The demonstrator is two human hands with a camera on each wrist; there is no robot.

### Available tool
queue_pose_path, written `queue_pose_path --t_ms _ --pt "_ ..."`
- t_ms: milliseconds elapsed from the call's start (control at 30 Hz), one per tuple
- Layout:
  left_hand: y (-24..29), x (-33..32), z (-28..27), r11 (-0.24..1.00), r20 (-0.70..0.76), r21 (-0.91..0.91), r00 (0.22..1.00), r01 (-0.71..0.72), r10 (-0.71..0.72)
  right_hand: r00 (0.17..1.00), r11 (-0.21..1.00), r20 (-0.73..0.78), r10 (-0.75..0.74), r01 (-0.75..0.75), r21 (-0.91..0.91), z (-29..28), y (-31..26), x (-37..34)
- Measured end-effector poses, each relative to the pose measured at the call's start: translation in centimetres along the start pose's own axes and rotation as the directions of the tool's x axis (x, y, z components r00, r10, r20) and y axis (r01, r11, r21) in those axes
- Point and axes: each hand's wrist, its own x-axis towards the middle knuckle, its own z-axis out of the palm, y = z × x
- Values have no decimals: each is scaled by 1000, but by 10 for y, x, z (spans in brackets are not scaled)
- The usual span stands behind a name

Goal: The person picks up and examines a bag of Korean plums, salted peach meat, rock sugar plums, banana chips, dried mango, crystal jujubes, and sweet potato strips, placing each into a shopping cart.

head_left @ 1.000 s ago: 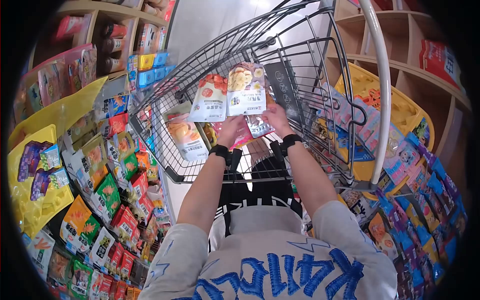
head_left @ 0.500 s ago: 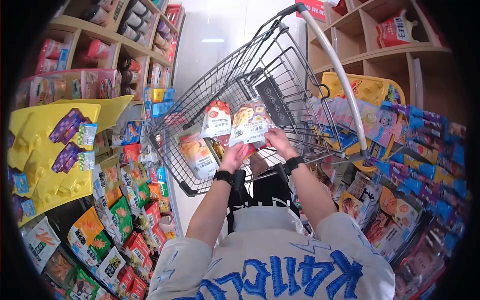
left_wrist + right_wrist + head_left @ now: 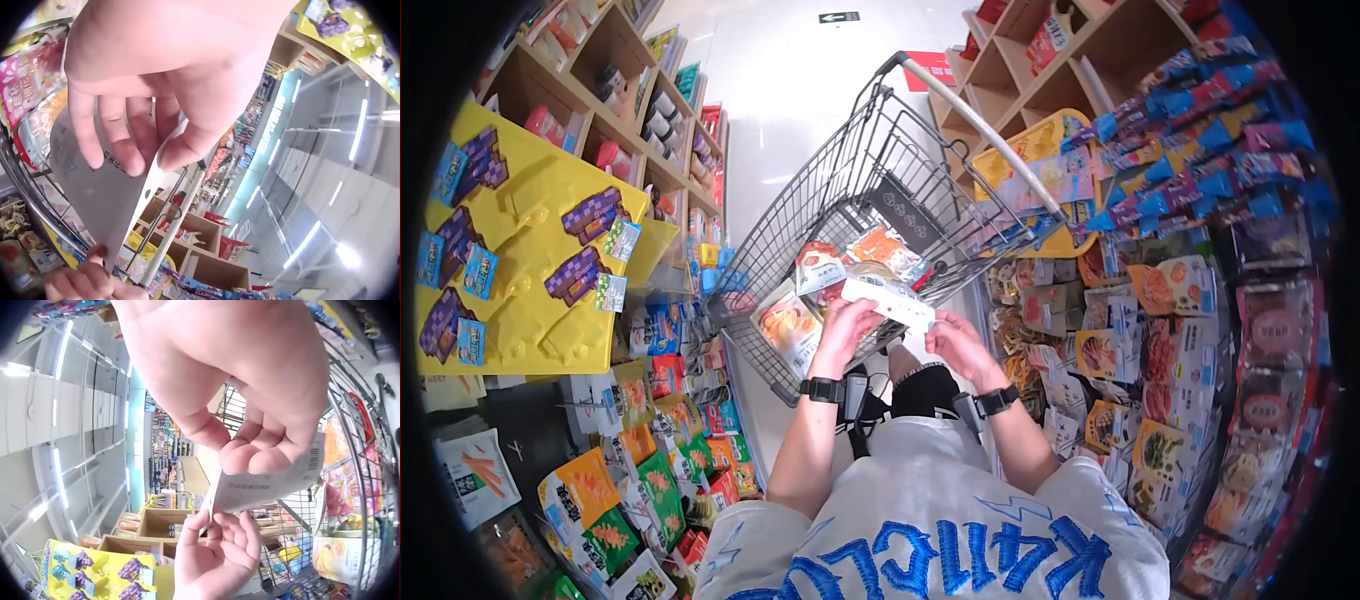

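In front of my body I hold a white snack bag [image 3: 888,301], its top edge tipped up toward me. My left hand [image 3: 846,332] pinches one upper corner between thumb and fingers. At the opposite corner my right hand [image 3: 960,350] pinches the same bag. In the left wrist view the bag's pale printed back [image 3: 100,187] hangs below the left fingers. The right wrist view shows curled right fingertips [image 3: 262,464] on the bag's edge. Beneath it, in the wire shopping cart [image 3: 800,200], lie a red-and-white bag [image 3: 820,268] and an orange-pictured bag [image 3: 787,325].
Another orange-topped pack [image 3: 885,248] lies in the cart by a black panel [image 3: 900,212]. A yellow display board [image 3: 520,270] with purple packs stands at left. Hanging snack packets [image 3: 1170,290] line the right, wooden cubby shelves [image 3: 585,90] the far left. Pale floor [image 3: 775,130] runs ahead.
The banana-pictured bag has come up off the other packs toward me and tipped, so its front is now mostly hidden. Both hands moved with it. The head view has shifted, showing more aisle ahead.
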Motion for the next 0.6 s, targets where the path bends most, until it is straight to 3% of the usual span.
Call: queue_pose_path --t_ms 33,100,167,233,300,367,400,433,500,567,600 --pt "2 -6 2 991 54 109 996 -73 68 1000 999 -2 -21 21 24 8 6 -21" --pt "1 -13 7 978 139 196 989 -69 42 995 993 51 -83 79 90 18 14 -55" --pt "11 -32 33 948 210 277 973 -155 98 986 987 50 -159 158 23 13 20 -78" --pt "12 -39 49 896 309 398 948 -198 73 962 926 -93 -256 216 -310 10 18 -104" --pt "17 -59 80 859 404 421 908 -291 110 938 912 -164 -306 239 -334 -4 11 -125" --pt "14 -65 99 833 478 480 878 -273 12 767 820 -390 -509 293 -492 -18 5 -147" --pt "10 -70 111 857 494 451 870 -249 -8 697 702 -363 -619 283 -653 -28 2 -159" --pt "7 -77 126 879 509 423 861 -220 -29 668 702 -383 -638 299 -647 -32 -1 -172" --pt "-2 -96 157 842 581 463 812 -276 -53 508 500 -285 -812 354 -790 -41 -8 -205" --pt "-13 -114 188 787 671 535 721 -308 -174 472 473 -289 -833 336 -815 -41 -23 -250" --pt "-23 -119 203 713 725 583 645 -390 -240 414 352 -217 -884 283 -892 -38 -28 -271"
